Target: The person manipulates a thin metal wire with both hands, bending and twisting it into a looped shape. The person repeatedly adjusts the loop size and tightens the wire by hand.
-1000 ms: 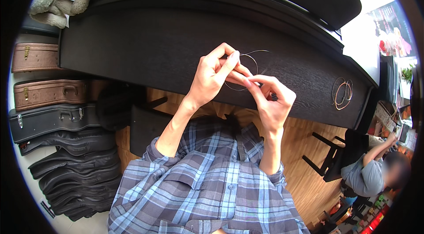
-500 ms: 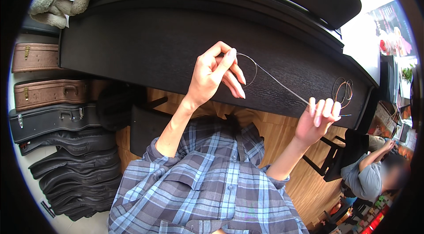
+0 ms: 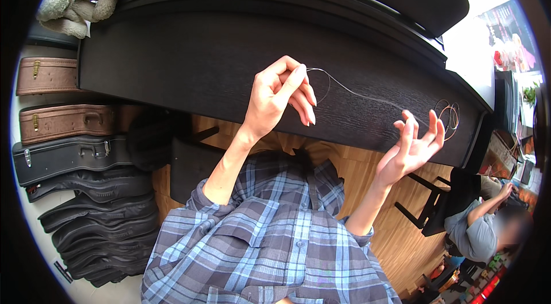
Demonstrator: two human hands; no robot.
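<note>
My left hand [image 3: 274, 93] pinches a thin wire string [image 3: 361, 95] between thumb and forefinger, with a loose loop below the pinch and a long curving length running right over the black wooden surface [image 3: 201, 57]. Near the other end of that length, my right hand [image 3: 408, 149] is open, palm up, fingers bent and apart; whether the string touches its fingertips, I cannot tell. A second coil [image 3: 450, 126] of wire with copper-coloured strands lies on the surface just beyond my right hand.
A plush toy [image 3: 77, 0] sits at the upper left. Brown cases [image 3: 63, 120] and stacked black soft bags [image 3: 97, 229] fill the left side. A black chair or stool [image 3: 425, 201] stands below the surface at right, near a seated person in grey [image 3: 476, 229].
My hands were together a second ago; my right hand has drawn the string out to the right, then its fingers have spread and the string has slackened. My left hand stays nearly in place.
</note>
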